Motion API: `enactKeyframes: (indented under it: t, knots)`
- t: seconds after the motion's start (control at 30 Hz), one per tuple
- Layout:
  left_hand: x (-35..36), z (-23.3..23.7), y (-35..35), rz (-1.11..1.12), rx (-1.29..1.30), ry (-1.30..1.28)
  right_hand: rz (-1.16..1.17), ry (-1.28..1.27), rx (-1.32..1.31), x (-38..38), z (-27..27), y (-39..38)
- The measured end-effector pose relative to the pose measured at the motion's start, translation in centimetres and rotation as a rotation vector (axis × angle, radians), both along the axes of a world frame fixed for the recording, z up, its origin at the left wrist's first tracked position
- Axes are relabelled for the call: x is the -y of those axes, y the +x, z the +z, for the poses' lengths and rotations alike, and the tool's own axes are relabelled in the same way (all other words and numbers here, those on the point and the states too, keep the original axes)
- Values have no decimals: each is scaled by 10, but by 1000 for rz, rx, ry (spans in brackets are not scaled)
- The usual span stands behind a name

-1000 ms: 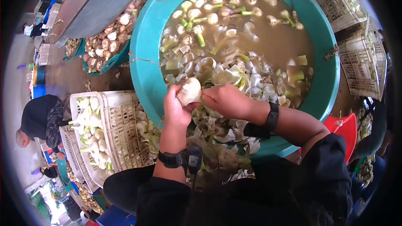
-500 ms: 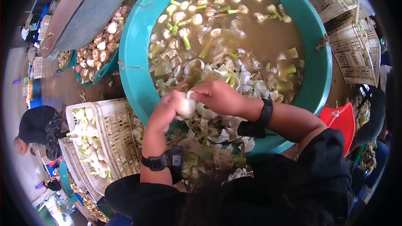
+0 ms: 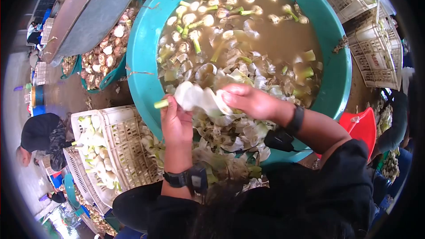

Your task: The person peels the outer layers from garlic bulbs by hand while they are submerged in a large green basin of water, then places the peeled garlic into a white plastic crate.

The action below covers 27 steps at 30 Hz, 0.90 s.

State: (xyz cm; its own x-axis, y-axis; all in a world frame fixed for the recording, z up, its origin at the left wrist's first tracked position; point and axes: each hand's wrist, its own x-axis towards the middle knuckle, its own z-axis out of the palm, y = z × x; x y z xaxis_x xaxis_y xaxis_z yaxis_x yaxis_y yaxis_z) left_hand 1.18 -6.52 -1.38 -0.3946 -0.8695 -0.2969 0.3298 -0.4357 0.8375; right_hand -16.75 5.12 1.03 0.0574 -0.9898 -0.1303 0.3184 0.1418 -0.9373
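White and wet, the bulb (image 3: 189,96) sits in my left hand (image 3: 176,124), fingers wrapped round it, its green stem stub poking out to the left. My right hand (image 3: 250,99) is pinched on an outer layer (image 3: 218,102) stretched off the bulb's right side. Both hands are over the near rim of the teal tub (image 3: 144,57), above a heap of peelings (image 3: 232,139). A white crate (image 3: 128,137) stands just to my left.
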Motion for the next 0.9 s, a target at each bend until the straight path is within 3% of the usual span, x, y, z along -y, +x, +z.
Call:
enactKeyframes:
  t: [0.07, 0.13, 0.2, 0.23, 0.27, 0.33, 0.43, 0.47, 0.53, 0.57, 0.6, 0.67, 0.73, 0.8, 0.83, 0.87, 0.9]
  knots:
    - [4, -1, 6, 75, 56, 441, -36, -152, 94, -10, -3, -5]
    - [8, -2, 9, 43, 78, 414, -12, -239, 89, -9, 12, -28]
    - [11, -1, 9, 152, 60, 547, -315, -213, 172, -10, 17, -34]
    - [22, -9, 12, 188, 40, 644, -440, -259, 639, -3, 28, -34]
    - [27, -9, 14, 286, 17, 682, -391, -309, 710, -4, 33, -47]
    - [31, -5, 25, 283, 91, 537, -537, -238, 468, 3, 35, -54]
    - [17, 7, 21, 269, 136, 353, -48, -30, -1121, 9, 17, -32]
    - [11, 11, 16, 255, 134, 357, -38, -13, -1211, 14, 11, -16]
    - [-1, 19, 6, 96, 289, 80, -126, 37, -761, 32, 3, 3]
    - [-6, 28, 2, -32, 295, 28, -187, -158, -506, 40, -15, 11]
    - [-9, 31, -3, -43, 295, 34, -195, -148, -507, 43, -17, 13]
    - [-13, 37, -14, 45, 226, 287, -52, -75, 9, 51, -19, 17]
    - [-12, 38, -15, 19, 215, 380, -120, -117, -7, 55, -17, 22]
    - [-2, 15, 2, -221, -157, 622, -299, -247, 147, 46, -7, 24]
    - [3, 9, 4, -73, -184, 847, -325, -280, 272, 37, 17, 16]
    - [7, 4, 11, 42, -263, 1061, -396, -429, 205, 31, 30, 2]
    - [8, -1, 16, 98, -251, 1029, -423, -438, 52, 28, 37, -13]
